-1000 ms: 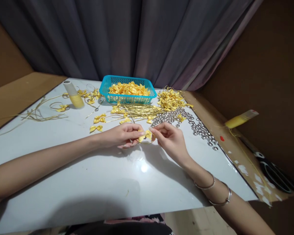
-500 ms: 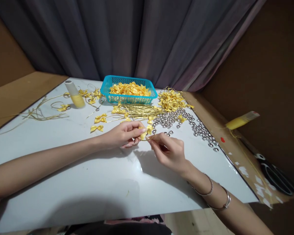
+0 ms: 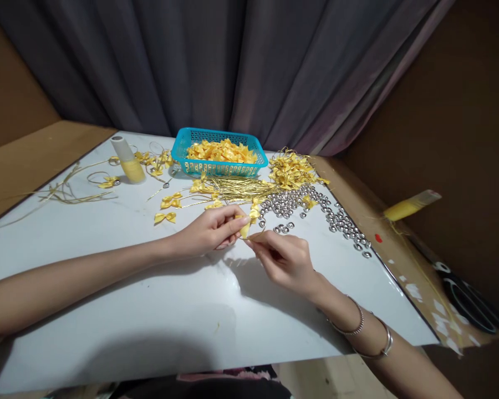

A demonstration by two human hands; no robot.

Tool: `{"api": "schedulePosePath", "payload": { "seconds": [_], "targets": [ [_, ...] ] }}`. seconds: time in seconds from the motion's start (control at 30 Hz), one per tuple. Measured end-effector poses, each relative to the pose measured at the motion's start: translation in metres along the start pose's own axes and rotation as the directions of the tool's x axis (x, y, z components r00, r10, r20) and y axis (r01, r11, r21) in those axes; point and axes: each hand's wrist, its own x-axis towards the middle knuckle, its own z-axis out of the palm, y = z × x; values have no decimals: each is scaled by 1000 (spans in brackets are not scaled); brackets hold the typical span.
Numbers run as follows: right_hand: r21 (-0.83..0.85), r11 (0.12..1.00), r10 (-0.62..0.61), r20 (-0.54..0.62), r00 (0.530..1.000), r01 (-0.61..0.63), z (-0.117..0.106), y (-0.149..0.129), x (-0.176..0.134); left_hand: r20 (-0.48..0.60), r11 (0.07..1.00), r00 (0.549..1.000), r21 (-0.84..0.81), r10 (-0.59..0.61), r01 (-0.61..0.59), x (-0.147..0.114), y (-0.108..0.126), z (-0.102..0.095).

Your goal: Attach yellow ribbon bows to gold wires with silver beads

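Note:
Over the middle of the white table, my left hand pinches a yellow ribbon bow between thumb and fingers. Close beside it on the right, my right hand has thumb and forefinger closed on a thin gold cord at the bow's lower edge. How the cord joins the bow is too small to make out. Just beyond my fingers lie loose yellow bows and a spread of silver beads. Gold cords lie in a bundle behind my hands.
A turquoise basket of yellow bows stands at the back. Right of it is a heap of corded bows. A yellow-filled tube stands at left; another tube and black-handled scissors are beyond the table's right edge.
My right hand has shifted slightly down and left, with its fingertips still at the bow. My left hand has closed in a little around the bow, its lower fingers more curled.

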Motion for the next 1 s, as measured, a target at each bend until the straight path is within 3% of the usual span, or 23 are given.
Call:
{"api": "schedulePosePath", "payload": {
  "seconds": [0.2,0.37,0.43,0.53,0.73,0.83,1.0],
  "targets": [
    [135,977,164,-4,986,-162,-3,0,3,-65,1000,998,16,27,-26,2,-2,-3],
    [481,783,415,66,907,-394,-8,2,7,-138,999,990,-47,10,-16,5,-4,-6],
    [559,720,413,128,901,-410,-10,1,9,-171,995,985,-100,-8,-9,6,-4,-6],
    [577,699,345,245,906,-422,-12,-1,10,-195,982,980,-188,-47,9,9,-4,-7],
    [703,557,188,413,891,-443,-18,-2,13,-123,915,985,-398,-124,66,13,-6,-14],
    [748,501,225,373,900,-435,-17,0,14,-91,872,984,-481,-151,89,13,-6,-15],
    [728,530,414,225,882,-435,-14,10,14,-35,885,988,-451,-150,119,10,-2,-12]
  ]
}}
